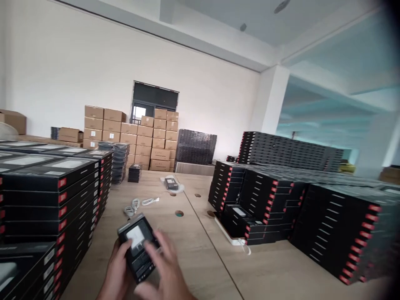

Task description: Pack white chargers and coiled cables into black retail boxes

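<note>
My left hand [116,271] grips the left side of a black product box with a light window panel [138,246], holding it just above the wooden table [200,258]. My right hand [167,266] lies across the box's right side, fingers curled over its top; it is a little blurred by motion. Loose white cables [137,205] lie on the table just beyond the box.
Tall stacks of black boxes with red tabs stand on the left [56,200] and on the right [312,208]. A bagged item [171,183] and a small black stack [135,172] sit farther back. Brown cartons [140,139] are piled against the far wall.
</note>
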A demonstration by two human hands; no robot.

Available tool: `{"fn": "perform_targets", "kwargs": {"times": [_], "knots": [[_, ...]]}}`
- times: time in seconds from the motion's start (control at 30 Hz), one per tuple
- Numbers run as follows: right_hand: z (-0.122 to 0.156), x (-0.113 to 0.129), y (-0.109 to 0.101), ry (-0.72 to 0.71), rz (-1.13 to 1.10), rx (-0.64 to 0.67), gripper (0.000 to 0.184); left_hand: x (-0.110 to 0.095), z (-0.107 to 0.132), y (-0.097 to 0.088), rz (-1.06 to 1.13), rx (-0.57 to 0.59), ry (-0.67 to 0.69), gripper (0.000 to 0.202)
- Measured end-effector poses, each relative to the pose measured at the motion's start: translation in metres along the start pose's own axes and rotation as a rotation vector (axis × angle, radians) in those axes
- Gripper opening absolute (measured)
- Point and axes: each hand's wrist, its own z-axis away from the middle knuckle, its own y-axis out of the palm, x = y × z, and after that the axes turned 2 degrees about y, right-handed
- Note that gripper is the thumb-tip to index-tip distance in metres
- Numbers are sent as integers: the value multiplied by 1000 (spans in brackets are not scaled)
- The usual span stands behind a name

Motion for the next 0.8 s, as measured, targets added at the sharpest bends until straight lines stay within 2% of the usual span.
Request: {"fn": "perform_targets", "kwargs": {"times": [0.07,0.13,0.2,0.23,0.37,0.43,0.5,0.6,0.67,0.8], "knots": [[2,-4,-4,325,-302,-67,70,-11,8,3,-89,90,2,46],[3,-6,-11,489,-615,5,59,-16,16,10,-216,207,52,45],[5,-4,-15,487,-762,87,48,-17,23,18,-386,242,182,50],[6,-1,-16,461,-746,79,43,-17,26,21,-476,234,259,57],[10,12,-14,378,-378,-43,40,-18,38,31,-709,153,463,96],[10,17,-16,336,-276,-19,41,-22,42,31,-781,120,516,99],[10,19,-20,310,-360,20,39,-27,45,29,-886,132,605,91],[8,15,-30,387,-659,-27,39,-31,46,25,-1099,220,813,80],[6,13,-37,450,-769,-49,42,-30,47,23,-1236,318,941,78],[3,17,-45,395,-696,113,46,-25,52,22,-1454,571,1061,87]]}}
